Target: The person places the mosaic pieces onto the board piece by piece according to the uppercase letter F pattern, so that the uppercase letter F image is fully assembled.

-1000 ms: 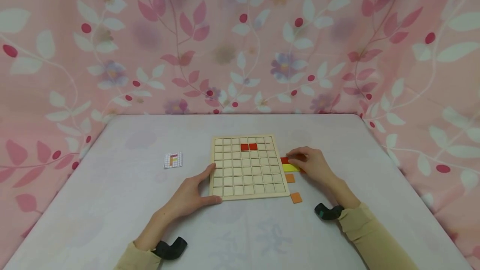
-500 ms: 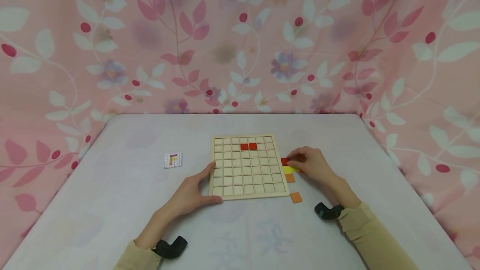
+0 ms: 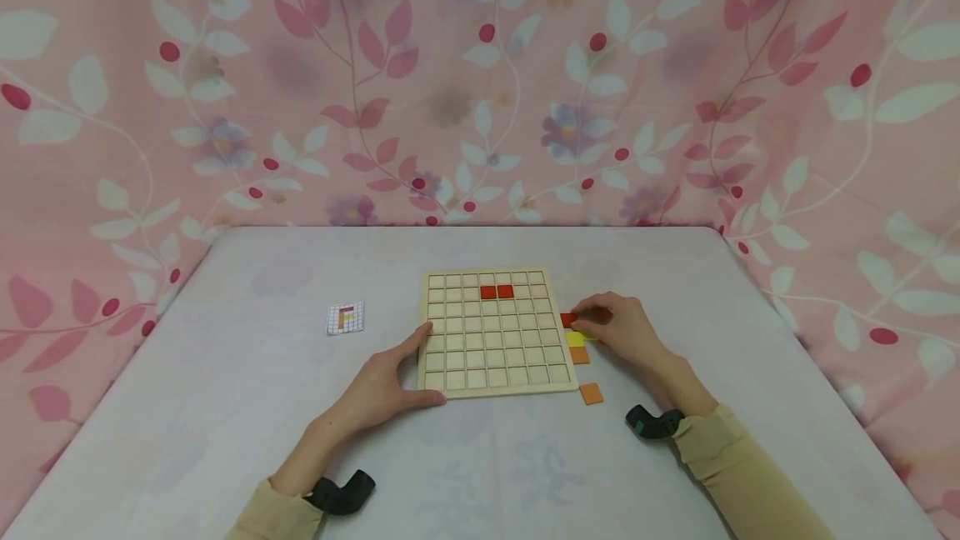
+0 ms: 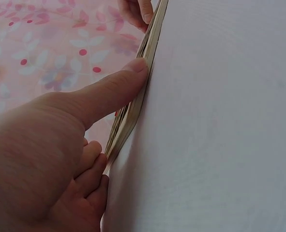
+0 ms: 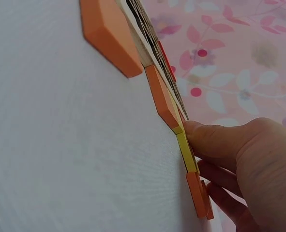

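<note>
A pale wooden grid board [image 3: 487,340] lies on the table. Two red square tiles [image 3: 488,292] sit side by side in its second row from the back. My left hand [image 3: 378,386] rests against the board's near left corner, thumb on the front edge, other fingers along the left side. Beyond the right edge, my right hand [image 3: 618,325] pinches a red tile [image 3: 567,320] between thumb and forefinger. Below those fingers are yellow tiles [image 3: 575,340] and an orange tile [image 3: 579,355]. In the right wrist view, more orange tiles [image 5: 197,195] show by the fingers, partly hidden.
Off the board's near right corner lies a loose orange tile [image 3: 592,393]. A small pattern card [image 3: 345,317] with a coloured grid figure lies left of the board. Floral pink cloth [image 3: 480,82] hangs behind the white table [image 3: 495,457].
My right thumb and forefinger have shifted slightly left with the red tile, and less of the yellow tiles shows. My left hand stays at the board's corner.
</note>
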Tool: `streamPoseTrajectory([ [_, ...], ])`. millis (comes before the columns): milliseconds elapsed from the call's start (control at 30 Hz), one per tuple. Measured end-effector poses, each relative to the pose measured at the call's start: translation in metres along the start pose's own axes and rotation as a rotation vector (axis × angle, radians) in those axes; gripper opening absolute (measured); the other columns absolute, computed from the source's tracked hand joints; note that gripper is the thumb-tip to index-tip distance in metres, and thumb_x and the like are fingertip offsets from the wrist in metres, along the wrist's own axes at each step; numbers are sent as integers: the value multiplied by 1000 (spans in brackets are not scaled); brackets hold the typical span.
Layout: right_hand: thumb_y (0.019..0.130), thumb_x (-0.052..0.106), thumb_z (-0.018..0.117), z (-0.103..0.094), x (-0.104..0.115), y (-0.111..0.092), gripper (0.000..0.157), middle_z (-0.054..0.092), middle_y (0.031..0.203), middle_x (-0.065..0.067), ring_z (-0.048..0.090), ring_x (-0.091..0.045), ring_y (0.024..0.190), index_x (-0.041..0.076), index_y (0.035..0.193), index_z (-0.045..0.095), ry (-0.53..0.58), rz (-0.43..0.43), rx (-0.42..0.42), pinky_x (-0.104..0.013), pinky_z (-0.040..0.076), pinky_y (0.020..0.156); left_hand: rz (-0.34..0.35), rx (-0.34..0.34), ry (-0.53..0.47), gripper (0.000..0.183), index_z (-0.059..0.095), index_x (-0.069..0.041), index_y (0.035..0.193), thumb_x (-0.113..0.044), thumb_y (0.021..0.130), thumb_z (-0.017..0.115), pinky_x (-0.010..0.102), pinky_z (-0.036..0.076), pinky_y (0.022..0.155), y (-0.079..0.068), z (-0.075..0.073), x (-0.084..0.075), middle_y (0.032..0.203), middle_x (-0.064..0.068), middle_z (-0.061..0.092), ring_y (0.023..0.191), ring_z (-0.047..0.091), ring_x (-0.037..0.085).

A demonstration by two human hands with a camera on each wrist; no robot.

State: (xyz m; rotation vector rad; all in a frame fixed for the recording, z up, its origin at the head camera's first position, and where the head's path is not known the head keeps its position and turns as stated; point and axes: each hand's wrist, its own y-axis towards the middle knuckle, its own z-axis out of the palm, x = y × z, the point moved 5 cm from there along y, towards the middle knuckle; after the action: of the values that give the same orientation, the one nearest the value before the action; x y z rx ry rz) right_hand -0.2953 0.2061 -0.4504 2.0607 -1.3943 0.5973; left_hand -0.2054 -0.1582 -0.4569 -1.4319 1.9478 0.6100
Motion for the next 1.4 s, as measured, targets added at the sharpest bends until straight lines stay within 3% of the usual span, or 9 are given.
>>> streamPoseTrajectory([
  [600, 82, 21, 84, -1, 3, -1, 21, 74, 99, -1, 65, -19, 93, 13, 100, 78, -58, -16, -32, -38, 52, 84, -2, -3, -2, 107, 31, -22, 158, -47, 71, 88, 49, 38, 114, -1, 0, 0, 159, 4, 39, 145, 39, 26],
  [1067, 80, 23, 85, -3, 3, -2, 23, 74, 96, 1, 66, -16, 90, 13, 100, 78, -78, -89, -64, -33, 53, 80, -11, 7, 0, 107, 30, -23, 159, -47, 72, 88, 49, 37, 115, 0, 1, 0, 159, 5, 38, 146, 38, 26],
  [1400, 82, 24, 84, -3, 3, -1, 23, 74, 96, 0, 66, -17, 90, 12, 101, 78, -84, -62, -74, -33, 53, 80, -6, 5, 3, 107, 30, -22, 159, -46, 72, 88, 49, 37, 115, -1, 0, -1, 159, 4, 37, 146, 37, 26],
])
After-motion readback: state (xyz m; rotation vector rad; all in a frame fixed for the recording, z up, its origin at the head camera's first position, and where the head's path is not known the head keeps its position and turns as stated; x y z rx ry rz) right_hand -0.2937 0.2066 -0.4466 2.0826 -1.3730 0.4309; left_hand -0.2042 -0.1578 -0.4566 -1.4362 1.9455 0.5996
